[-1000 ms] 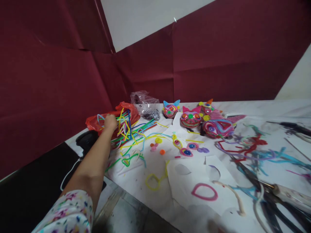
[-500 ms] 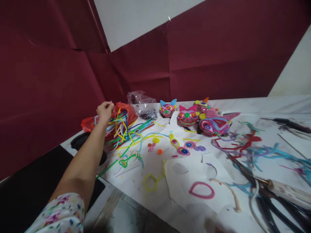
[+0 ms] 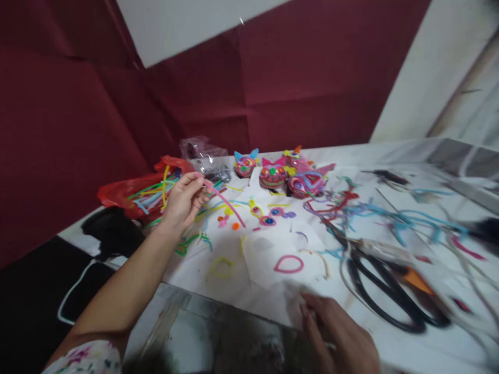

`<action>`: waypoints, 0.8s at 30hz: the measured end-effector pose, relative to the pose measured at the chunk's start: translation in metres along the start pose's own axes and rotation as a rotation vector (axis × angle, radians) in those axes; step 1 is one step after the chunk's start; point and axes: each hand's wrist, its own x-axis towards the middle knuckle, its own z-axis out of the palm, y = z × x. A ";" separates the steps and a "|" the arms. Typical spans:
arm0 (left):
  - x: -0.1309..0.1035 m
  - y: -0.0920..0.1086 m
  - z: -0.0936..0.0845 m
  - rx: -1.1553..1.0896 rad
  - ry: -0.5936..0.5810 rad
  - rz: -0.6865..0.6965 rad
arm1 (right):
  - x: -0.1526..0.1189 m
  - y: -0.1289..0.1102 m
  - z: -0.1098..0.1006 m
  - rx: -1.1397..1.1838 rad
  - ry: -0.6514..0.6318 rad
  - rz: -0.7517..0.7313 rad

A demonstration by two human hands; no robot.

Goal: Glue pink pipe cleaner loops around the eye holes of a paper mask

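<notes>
- Holding a pink pipe cleaner [image 3: 228, 202], L hand [image 3: 185, 200]: thumb + fingertips pinched shut on one end, rest of strip hanging free, sloping down to the R over the white paper-covered surface [image 3: 351, 154].
- Just changed: L hand was above the red plastic bag [image 3: 117, 193] a moment ago; now it's come fwd & to the R, pipe cleaner showing nearly full length.
- Meaning: one strip now apart from the multicoloured bundle [image 3: 150, 195] in the bag.
- R hand [image 3: 339, 332]: now well in view at lower edge, earlier only a blurred bit there. Fingers part-curled, tips close tog.; can't tell if it has hold of anything.
- Nearby: pink teardrop loop [image 3: 289, 271] lying on a cut paper sheet [image 3: 259, 278], beyond R hand; black-handled scissors [image 3: 335, 232] to the R, apart from both hands.
- At back: decorated animal heads [image 3: 273, 174], approx. 4, beside the clear plastic bag [image 3: 206, 158].
- Brands/labels: none legible; any print on clear bag too blurred.
</notes>
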 end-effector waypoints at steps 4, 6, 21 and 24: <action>-0.052 -0.045 0.037 -0.017 -0.216 -0.283 | 0.036 -0.029 -0.004 0.186 -0.028 0.249; -0.072 -0.062 0.050 -0.032 -0.262 -0.384 | 0.046 -0.031 -0.004 0.286 -0.079 0.431; -0.078 -0.112 0.051 0.398 -0.496 -0.396 | 0.054 -0.010 -0.009 0.534 -0.035 1.010; -0.074 -0.120 0.051 0.404 -0.531 -0.410 | 0.065 -0.015 -0.008 0.615 -0.018 1.083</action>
